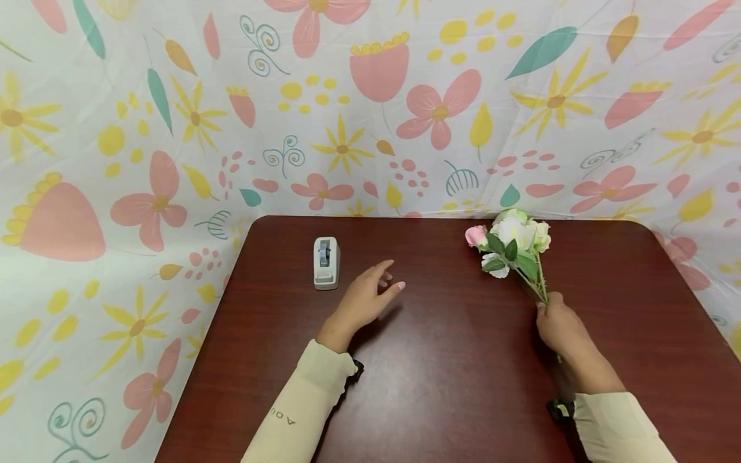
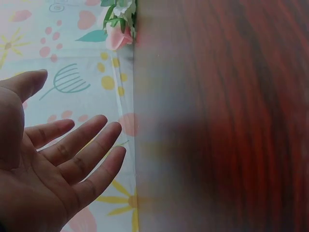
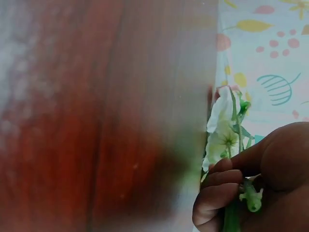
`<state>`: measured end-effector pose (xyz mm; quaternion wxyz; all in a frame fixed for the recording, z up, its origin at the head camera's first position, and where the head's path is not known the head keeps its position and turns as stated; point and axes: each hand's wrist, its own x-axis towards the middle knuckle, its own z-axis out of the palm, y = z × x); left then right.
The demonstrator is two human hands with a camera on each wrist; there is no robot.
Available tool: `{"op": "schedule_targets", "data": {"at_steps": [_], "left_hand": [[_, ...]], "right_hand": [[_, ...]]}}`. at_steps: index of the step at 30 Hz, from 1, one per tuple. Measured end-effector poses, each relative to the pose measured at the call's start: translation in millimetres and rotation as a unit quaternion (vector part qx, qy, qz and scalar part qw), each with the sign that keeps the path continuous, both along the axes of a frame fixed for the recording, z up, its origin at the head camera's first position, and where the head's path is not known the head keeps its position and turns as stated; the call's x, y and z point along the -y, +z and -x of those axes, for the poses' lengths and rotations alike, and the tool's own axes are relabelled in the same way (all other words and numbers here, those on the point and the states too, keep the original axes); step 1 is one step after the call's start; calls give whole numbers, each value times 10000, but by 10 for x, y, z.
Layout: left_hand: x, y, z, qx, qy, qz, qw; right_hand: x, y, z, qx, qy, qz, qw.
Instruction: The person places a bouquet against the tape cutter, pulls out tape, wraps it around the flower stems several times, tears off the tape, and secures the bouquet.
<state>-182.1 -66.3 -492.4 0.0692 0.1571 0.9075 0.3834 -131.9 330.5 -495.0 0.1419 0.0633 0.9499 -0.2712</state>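
A bunch of artificial flowers [image 1: 514, 233], with white, cream and pink blooms and green leaves, is at the right of the table. My right hand [image 1: 566, 331] grips its stems, and the blooms point toward the back edge. In the right wrist view the curled fingers [image 3: 215, 195] wrap the green stems, with cut stem ends poking out below. My left hand [image 1: 365, 297] is held over the table left of the middle, fingers spread and relaxed, holding nothing. Just beyond it to the left stands a white tape dispenser [image 1: 326, 263] with a bluish roll.
The dark red-brown wooden table [image 1: 440, 386] has a glossy top and rounded back corners. A white cloth [image 1: 370, 128] printed with flowers and leaves hangs behind it and along its left side.
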Motion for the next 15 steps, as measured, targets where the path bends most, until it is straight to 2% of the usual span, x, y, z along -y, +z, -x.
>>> {"op": "schedule_targets", "data": {"at_steps": [15], "left_hand": [[-94, -17, -3, -121, -149, 36, 9998]], "right_hand": [[81, -7, -63, -468, -211, 76, 9987]]}}
